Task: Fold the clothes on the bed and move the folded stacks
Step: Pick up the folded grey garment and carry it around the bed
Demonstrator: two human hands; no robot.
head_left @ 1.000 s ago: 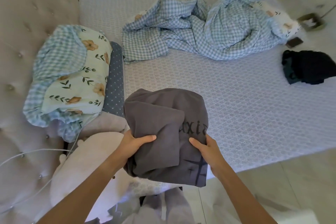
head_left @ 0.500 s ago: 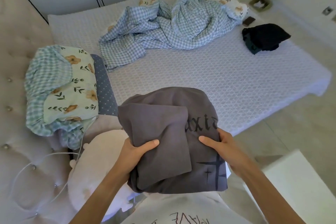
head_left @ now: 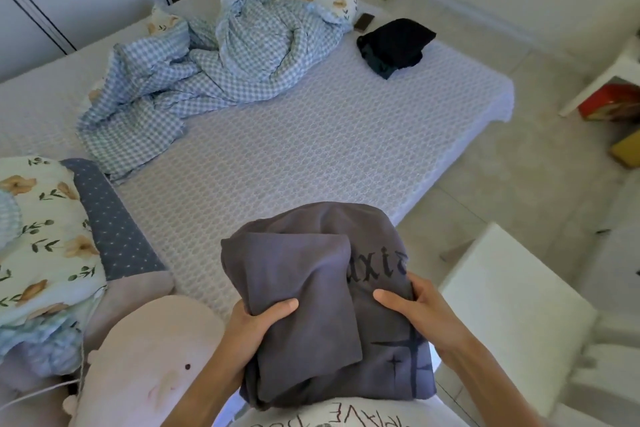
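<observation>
A folded dark grey garment [head_left: 325, 291] with black lettering and cross marks is held up in front of my chest, over the near corner of the bed [head_left: 294, 156]. My left hand [head_left: 254, 329] grips its left edge, thumb on top and fingers underneath. My right hand [head_left: 412, 308] grips the right edge the same way. A folded black garment [head_left: 394, 45] lies on the far right part of the bed.
A crumpled blue checked quilt [head_left: 214, 59] covers the far side of the bed. Floral and dotted pillows [head_left: 52, 236] and a pale plush toy [head_left: 145, 367] lie at the near left. A white table [head_left: 512, 315] stands at the right, with tiled floor, a white stool and boxes beyond.
The view has swung to the right, bringing the floor and the white table into sight. Both hands keep the same grip on the grey garment, which stays in front of me.
</observation>
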